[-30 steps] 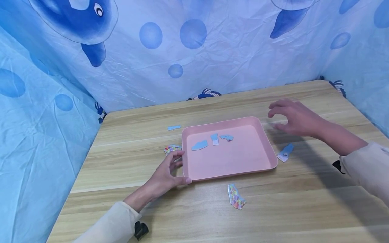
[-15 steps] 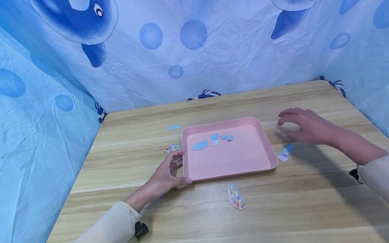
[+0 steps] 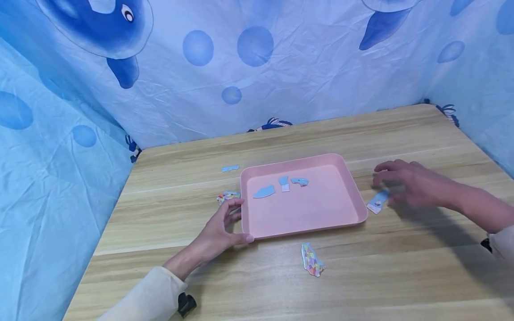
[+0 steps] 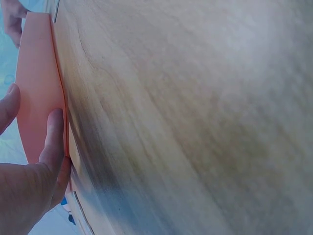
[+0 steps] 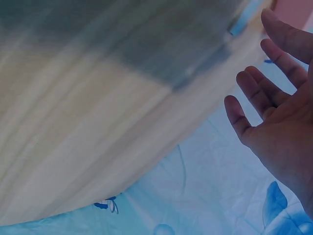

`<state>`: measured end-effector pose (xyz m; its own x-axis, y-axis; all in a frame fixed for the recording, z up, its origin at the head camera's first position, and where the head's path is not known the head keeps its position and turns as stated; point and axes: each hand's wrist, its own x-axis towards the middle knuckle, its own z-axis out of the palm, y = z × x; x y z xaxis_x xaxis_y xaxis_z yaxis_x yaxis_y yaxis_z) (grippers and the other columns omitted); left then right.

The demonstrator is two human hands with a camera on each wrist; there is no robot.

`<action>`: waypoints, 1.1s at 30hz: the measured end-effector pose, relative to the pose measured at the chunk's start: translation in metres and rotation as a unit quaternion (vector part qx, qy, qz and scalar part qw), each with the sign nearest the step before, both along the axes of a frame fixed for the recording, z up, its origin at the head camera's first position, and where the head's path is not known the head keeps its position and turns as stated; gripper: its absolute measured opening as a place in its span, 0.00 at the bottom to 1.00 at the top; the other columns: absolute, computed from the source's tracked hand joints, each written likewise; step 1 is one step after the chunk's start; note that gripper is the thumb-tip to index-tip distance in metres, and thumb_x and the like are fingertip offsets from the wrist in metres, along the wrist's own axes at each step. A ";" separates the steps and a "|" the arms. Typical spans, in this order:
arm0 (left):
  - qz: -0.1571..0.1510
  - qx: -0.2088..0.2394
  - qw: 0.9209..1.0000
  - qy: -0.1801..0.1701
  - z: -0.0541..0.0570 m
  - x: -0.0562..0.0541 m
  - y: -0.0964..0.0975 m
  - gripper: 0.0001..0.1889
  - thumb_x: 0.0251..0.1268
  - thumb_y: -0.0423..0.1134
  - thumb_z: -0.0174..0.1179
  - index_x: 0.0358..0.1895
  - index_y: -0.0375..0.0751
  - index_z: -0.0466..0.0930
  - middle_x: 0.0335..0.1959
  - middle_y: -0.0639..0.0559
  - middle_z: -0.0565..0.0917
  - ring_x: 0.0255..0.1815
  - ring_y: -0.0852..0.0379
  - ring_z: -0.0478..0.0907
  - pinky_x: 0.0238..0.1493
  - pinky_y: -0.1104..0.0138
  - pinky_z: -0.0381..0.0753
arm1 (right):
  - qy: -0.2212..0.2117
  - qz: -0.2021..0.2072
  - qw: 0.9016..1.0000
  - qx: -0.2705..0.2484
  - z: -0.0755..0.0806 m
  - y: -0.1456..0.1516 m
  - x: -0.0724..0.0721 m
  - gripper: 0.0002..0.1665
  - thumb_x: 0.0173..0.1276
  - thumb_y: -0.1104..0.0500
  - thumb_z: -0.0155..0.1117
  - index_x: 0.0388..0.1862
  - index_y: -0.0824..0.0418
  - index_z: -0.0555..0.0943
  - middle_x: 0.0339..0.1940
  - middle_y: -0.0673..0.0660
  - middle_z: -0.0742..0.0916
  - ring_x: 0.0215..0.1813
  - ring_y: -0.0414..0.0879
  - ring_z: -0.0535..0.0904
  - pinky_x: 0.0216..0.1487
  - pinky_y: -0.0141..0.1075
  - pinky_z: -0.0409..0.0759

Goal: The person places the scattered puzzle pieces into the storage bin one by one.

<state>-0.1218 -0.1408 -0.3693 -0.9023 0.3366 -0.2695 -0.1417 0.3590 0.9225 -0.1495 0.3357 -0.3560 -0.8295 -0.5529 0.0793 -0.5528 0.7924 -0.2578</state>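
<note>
My left hand point(image 3: 218, 232) holds the near left corner of a shallow pink tray point(image 3: 305, 227), thumb at the front rim and fingers along the left wall. In the left wrist view, the fingers point(image 4: 55, 132) lie against the tray's outer wall. Three light-blue puzzle pieces lie inside toward the back, among them a larger one point(image 3: 264, 192). To the right of the tray, my right hand point(image 3: 413, 183) hovers with parted, bent fingers, holding nothing. Its thumb is close to a blue and white puzzle piece point(image 3: 378, 201) on the table; the right wrist view shows the fingers point(image 5: 237, 115) spread.
A multicoloured puzzle piece point(image 3: 312, 260) lies on the wooden table point(image 3: 160, 214) in front of the tray. Another colourful piece point(image 3: 228, 196) lies by the tray's left wall, and a small blue piece point(image 3: 230, 168) lies behind it. Blue sea-patterned cloth point(image 3: 281, 80) hangs around the table.
My right hand has moved to the right and toward me, coming down near the blue and white puzzle piece. The left hand and the tray have stayed in place.
</note>
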 end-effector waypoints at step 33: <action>0.004 -0.002 1.000 0.001 0.002 0.002 0.001 0.49 0.42 0.32 0.77 0.70 0.50 0.59 0.70 0.54 0.65 0.70 0.52 0.64 0.69 0.51 0.62 | 0.030 0.031 0.998 0.054 -0.016 -0.008 0.008 0.10 0.46 0.59 0.73 0.22 0.48 0.78 0.57 0.62 0.79 0.54 0.57 0.74 0.53 0.56 0.73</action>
<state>-0.1202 -0.1394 -0.3677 -0.9051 0.3286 -0.2697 -0.1435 0.3611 0.9214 -0.1410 0.3275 -0.3715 -0.7890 -0.6109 0.0650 -0.6135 0.7778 -0.1367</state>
